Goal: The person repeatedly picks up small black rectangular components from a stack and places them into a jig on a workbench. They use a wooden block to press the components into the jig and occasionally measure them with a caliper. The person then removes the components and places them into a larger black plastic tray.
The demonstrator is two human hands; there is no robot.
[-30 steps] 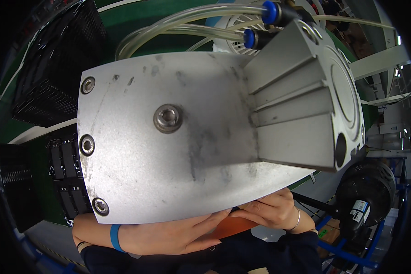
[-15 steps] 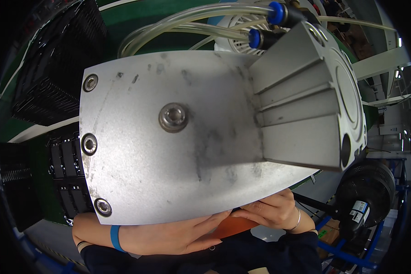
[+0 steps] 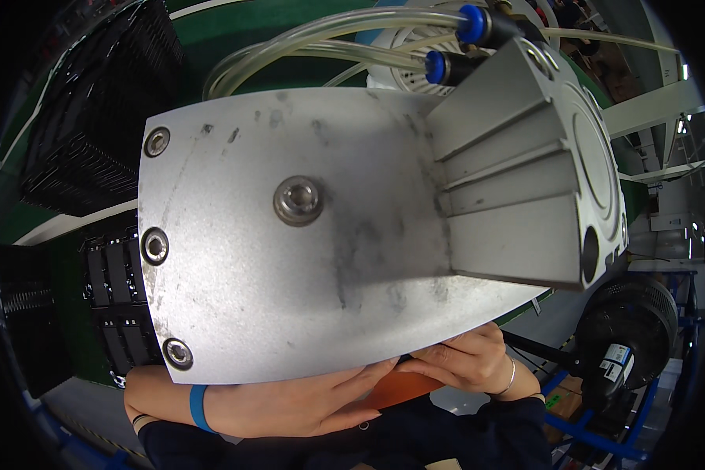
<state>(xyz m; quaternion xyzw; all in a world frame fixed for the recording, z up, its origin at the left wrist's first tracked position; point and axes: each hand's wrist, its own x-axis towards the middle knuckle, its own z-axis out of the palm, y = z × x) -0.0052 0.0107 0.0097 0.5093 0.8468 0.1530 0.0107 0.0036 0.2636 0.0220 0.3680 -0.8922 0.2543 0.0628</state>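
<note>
A big silver metal plate (image 3: 243, 290) with recessed screws fills the middle of the head view and covers much of what is below it. Under its near edge, my left hand (image 3: 290, 403) reaches to the right with fingers stretched and thumb apart; some fingertips are hidden. An orange surface (image 3: 403, 387) shows between my two hands, beside the left thumb. My right hand (image 3: 466, 360) is closed, its fingers curled together at the plate's near edge. Whatever it holds is hidden.
On the plate stands a ribbed metal cylinder body (image 3: 517, 204). Clear air tubes (image 3: 329, 27) with blue fittings run behind it. Black trays (image 3: 102, 110) are stacked at the left, with black parts (image 3: 117, 270) nearer. A black fan-like machine (image 3: 630, 329) stands at right.
Both hands stay in nearly the same place. The plate and cylinder body show only a very slight shift in the picture.
</note>
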